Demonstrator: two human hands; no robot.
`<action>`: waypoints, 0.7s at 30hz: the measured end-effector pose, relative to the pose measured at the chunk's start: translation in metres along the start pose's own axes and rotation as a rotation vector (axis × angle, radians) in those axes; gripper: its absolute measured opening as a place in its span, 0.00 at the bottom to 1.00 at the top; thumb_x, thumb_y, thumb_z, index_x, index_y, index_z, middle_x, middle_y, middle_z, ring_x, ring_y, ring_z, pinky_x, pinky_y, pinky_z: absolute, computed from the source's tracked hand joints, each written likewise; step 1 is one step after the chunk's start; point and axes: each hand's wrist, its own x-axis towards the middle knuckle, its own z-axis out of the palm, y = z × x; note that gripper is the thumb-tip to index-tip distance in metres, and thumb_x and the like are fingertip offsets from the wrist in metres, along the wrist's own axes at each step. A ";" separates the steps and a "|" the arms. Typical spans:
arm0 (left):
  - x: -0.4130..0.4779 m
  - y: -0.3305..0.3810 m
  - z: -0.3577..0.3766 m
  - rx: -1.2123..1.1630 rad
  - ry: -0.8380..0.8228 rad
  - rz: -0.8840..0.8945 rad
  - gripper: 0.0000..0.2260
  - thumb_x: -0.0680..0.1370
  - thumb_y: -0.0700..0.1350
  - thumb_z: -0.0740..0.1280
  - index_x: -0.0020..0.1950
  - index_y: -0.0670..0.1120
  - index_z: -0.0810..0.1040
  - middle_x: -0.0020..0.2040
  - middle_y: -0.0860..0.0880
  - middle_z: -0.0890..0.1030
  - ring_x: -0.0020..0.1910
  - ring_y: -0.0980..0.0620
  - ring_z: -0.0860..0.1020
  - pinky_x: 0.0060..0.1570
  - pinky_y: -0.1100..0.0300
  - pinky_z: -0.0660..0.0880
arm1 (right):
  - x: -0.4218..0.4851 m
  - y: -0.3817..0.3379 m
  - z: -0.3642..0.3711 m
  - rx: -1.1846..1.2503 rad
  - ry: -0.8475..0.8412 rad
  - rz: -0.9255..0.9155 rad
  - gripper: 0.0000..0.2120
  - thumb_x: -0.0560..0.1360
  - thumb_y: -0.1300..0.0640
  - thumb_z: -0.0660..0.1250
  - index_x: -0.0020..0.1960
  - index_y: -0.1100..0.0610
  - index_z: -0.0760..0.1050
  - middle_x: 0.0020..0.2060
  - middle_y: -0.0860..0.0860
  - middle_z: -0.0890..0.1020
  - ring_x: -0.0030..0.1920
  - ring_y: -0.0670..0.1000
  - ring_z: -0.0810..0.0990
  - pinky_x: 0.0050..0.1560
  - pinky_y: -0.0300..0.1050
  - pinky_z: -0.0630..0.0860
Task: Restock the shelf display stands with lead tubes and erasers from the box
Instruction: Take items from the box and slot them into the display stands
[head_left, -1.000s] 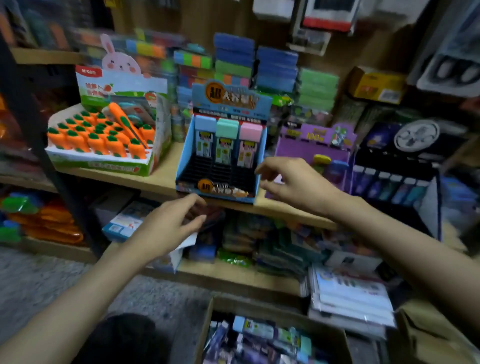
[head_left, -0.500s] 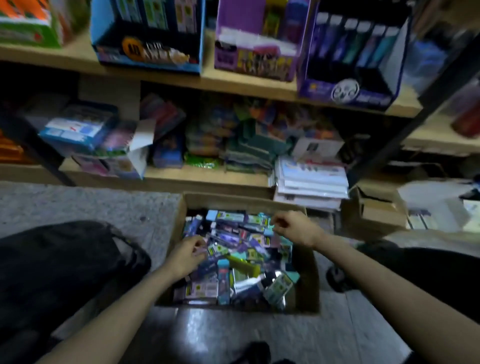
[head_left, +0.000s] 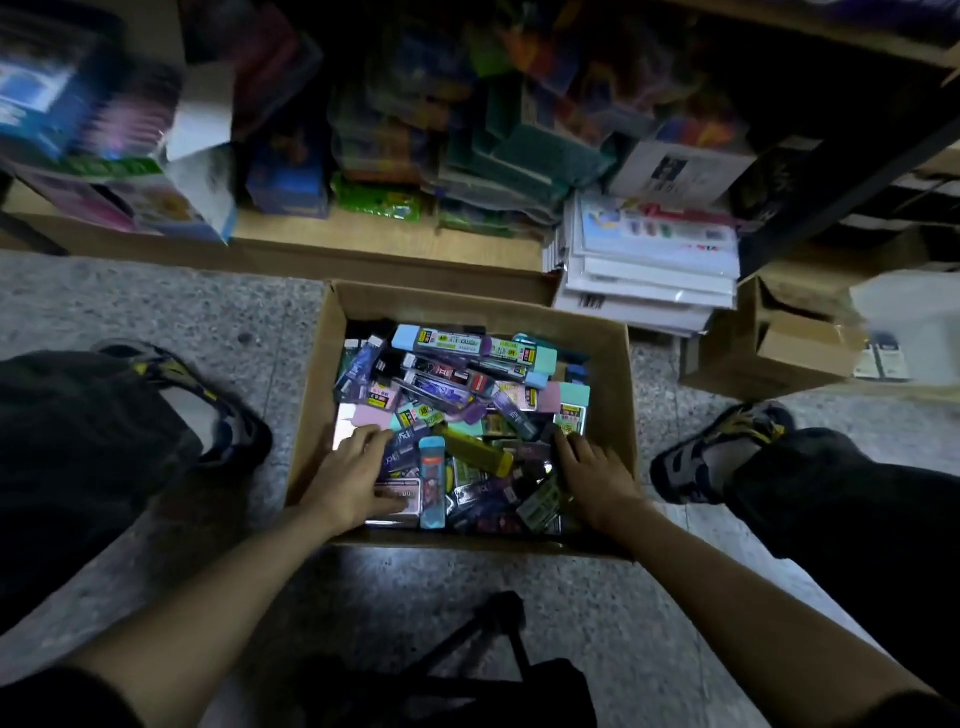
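Note:
An open cardboard box (head_left: 467, 299) sits on the floor between my feet, filled with a loose pile of lead tubes and erasers. Among them are a light blue tube (head_left: 432, 480), a yellow tube (head_left: 475, 449), a pink eraser (head_left: 371, 415) and a teal eraser (head_left: 574, 395). My left hand (head_left: 353, 473) rests flat on the pile at the near left, fingers spread over the packs. My right hand (head_left: 592, 467) lies on the pile at the near right, its fingertips among the items. The display stands are out of view.
A low wooden shelf (head_left: 363, 234) with stacked stationery runs behind the box. A stack of white packs (head_left: 649, 270) overhangs its right end. A smaller cardboard box (head_left: 769, 353) stands at right. My sandalled feet (head_left: 711, 457) flank the box; a dark bag (head_left: 467, 675) lies near me.
My view dropped from the blue display stand on the upper shelf to the box on the floor. Both hands left the stand, went into the box, then moved to its near side.

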 end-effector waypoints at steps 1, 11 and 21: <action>0.001 0.000 0.002 0.022 -0.005 -0.003 0.44 0.67 0.59 0.74 0.75 0.44 0.57 0.72 0.44 0.59 0.68 0.44 0.64 0.66 0.55 0.62 | 0.003 -0.002 0.003 0.025 0.037 -0.004 0.38 0.75 0.55 0.64 0.76 0.59 0.44 0.71 0.58 0.62 0.67 0.60 0.64 0.64 0.51 0.66; 0.012 0.004 0.015 -0.071 0.083 -0.185 0.27 0.69 0.53 0.74 0.61 0.41 0.70 0.59 0.41 0.72 0.60 0.43 0.70 0.58 0.53 0.67 | 0.011 -0.009 0.006 1.205 0.068 0.298 0.19 0.69 0.65 0.73 0.56 0.66 0.70 0.53 0.62 0.80 0.53 0.58 0.78 0.56 0.56 0.75; 0.013 0.004 0.010 -0.292 0.061 -0.214 0.16 0.73 0.46 0.72 0.56 0.40 0.74 0.53 0.41 0.78 0.52 0.42 0.77 0.48 0.54 0.71 | 0.005 -0.026 0.014 1.348 0.054 0.264 0.23 0.69 0.70 0.72 0.60 0.66 0.68 0.56 0.60 0.78 0.55 0.54 0.77 0.43 0.28 0.74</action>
